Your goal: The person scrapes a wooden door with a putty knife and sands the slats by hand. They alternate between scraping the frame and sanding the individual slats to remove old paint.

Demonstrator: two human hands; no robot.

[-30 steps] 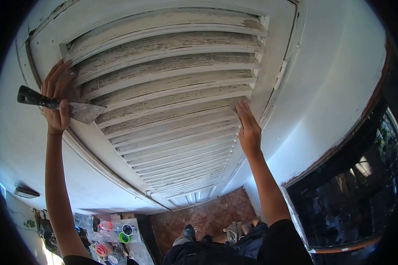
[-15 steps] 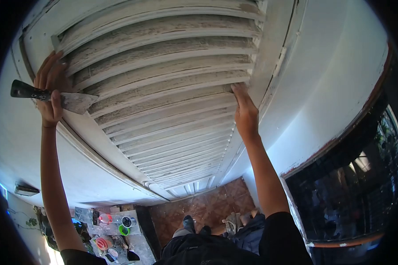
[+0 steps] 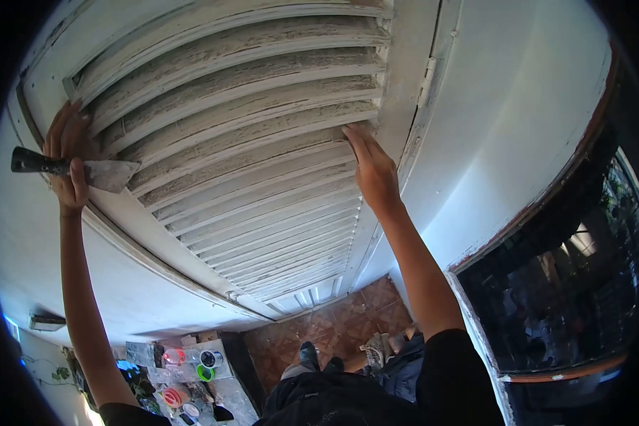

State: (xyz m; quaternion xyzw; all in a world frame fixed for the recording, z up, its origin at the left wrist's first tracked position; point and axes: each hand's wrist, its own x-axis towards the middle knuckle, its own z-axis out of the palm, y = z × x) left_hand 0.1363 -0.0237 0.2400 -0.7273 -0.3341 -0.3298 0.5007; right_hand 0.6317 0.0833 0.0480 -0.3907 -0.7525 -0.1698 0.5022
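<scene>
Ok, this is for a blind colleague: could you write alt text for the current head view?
At a worn white louvred door, a person's left hand holds a dark-handled scraper by the left edge while the right hand is at a slat, near its right end. Below: containers on a surface and reddish floor tiles.

Door (image 3: 252,170): dead ahead, floor (image 3: 326,326) down below it
Left hand (image 3: 67,186): door's left side, scraper (image 3: 113,175) in it, blade toward the slats (image 3: 248,117)
Right hand (image 3: 374,170): over by the slats' right ends
Window (image 3: 547,305): off to the right
Counter (image 3: 231,390): down lower left, tubs (image 3: 175,395) on top
</scene>
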